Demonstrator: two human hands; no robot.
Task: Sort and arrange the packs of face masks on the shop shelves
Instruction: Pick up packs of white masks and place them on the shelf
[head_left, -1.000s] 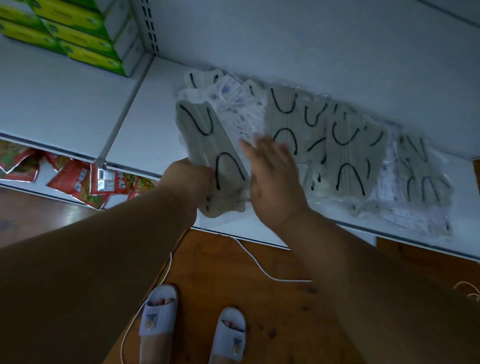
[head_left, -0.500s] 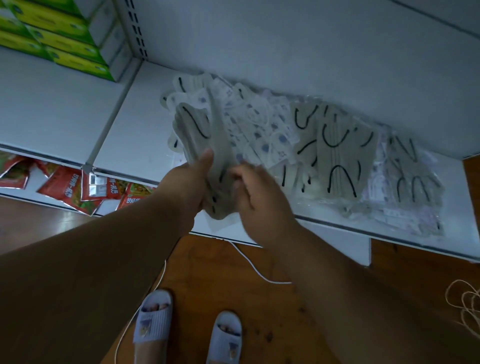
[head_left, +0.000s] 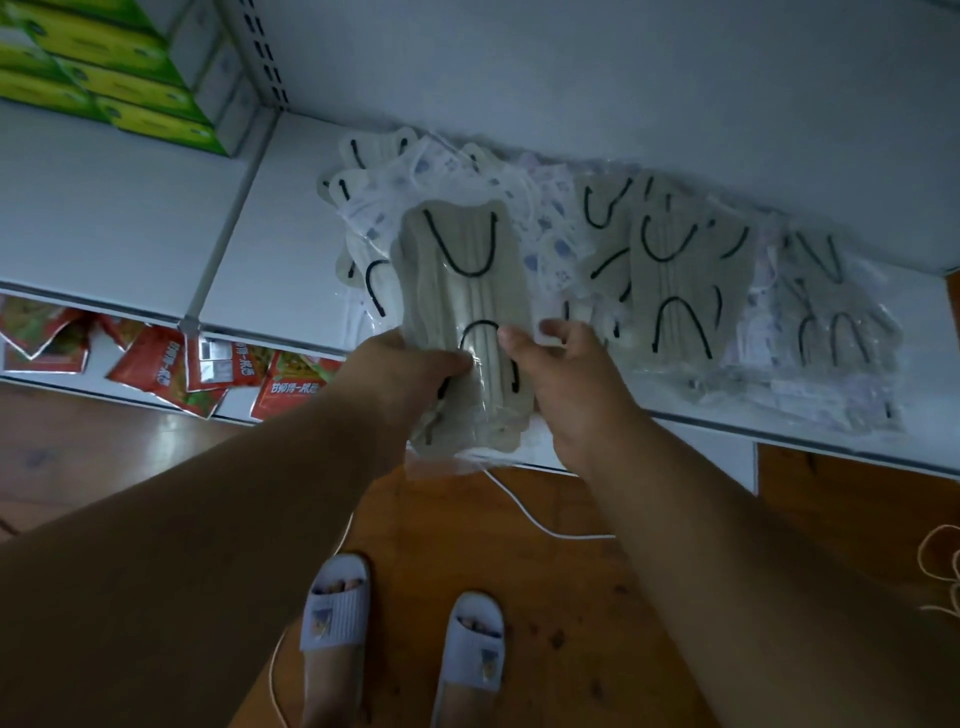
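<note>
A stack of beige face mask packs (head_left: 467, 291) with black ear loops stands lengthwise over the front edge of the white shelf (head_left: 260, 249). My left hand (head_left: 400, 369) grips the stack's lower left side. My right hand (head_left: 566, 374) pinches its lower right edge with thumb and fingers. Behind the stack lie white masks with a blue pattern (head_left: 545, 228). More beige packs (head_left: 675, 270) lie to the right, and a further heap (head_left: 831, 322) sits at the far right of the shelf.
Green boxes (head_left: 104, 78) are stacked at the shelf's upper left. Red snack packets (head_left: 171, 364) lie on the lower shelf. A white cord (head_left: 524, 514) runs over the wooden floor, near my feet in slippers (head_left: 337, 618).
The stack has turned from edge-on to flat, its top pack facing up. Both hands have shifted to its lower end, the right hand now at its right edge.
</note>
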